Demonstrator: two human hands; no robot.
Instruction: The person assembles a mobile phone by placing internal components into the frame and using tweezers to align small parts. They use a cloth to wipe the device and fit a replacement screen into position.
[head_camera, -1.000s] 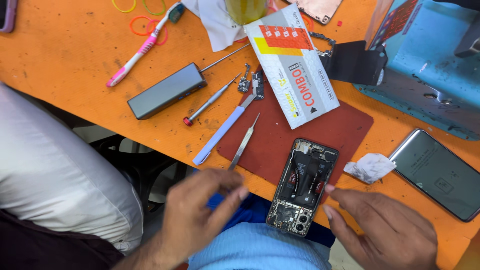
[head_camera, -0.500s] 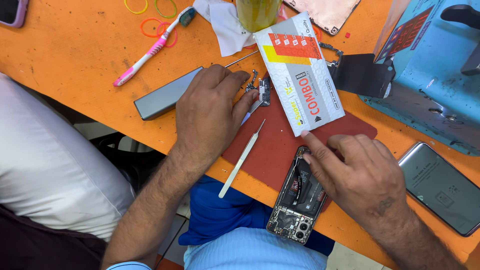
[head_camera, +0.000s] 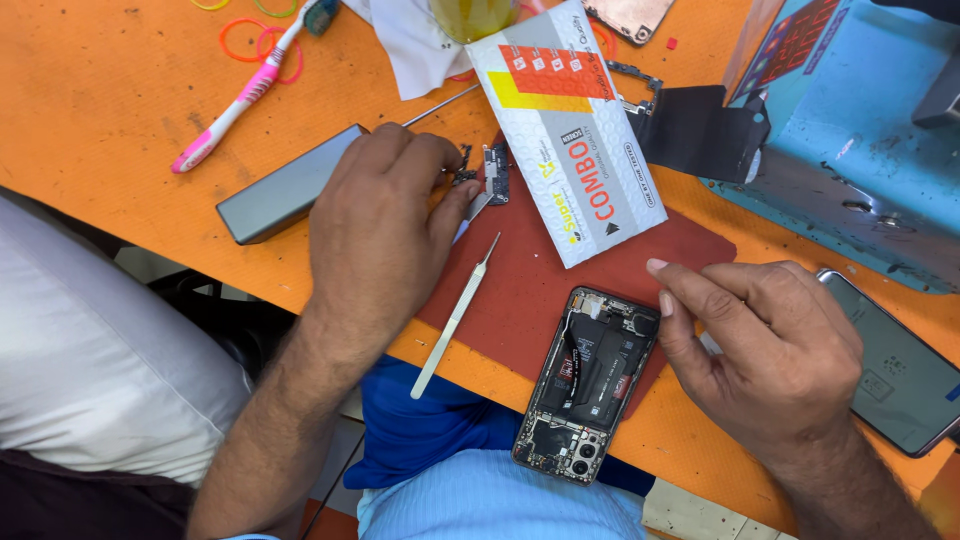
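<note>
Head view: the left hand (head_camera: 385, 215) curls over small circuit parts (head_camera: 487, 172) on the orange bench (head_camera: 110, 110) (grip hidden). The right hand (head_camera: 765, 350), loosely released, touches the opened phone (head_camera: 588, 382) on the red mat (head_camera: 560, 290), tweezers (head_camera: 455, 318) lying between.

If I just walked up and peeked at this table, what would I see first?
Probably the opened phone with its back off and its insides showing, lying on the red mat at the near edge of the orange table. The right hand rests just beside it. The left hand reaches to small parts at the mat's far corner, with metal tweezers lying close by.
</note>
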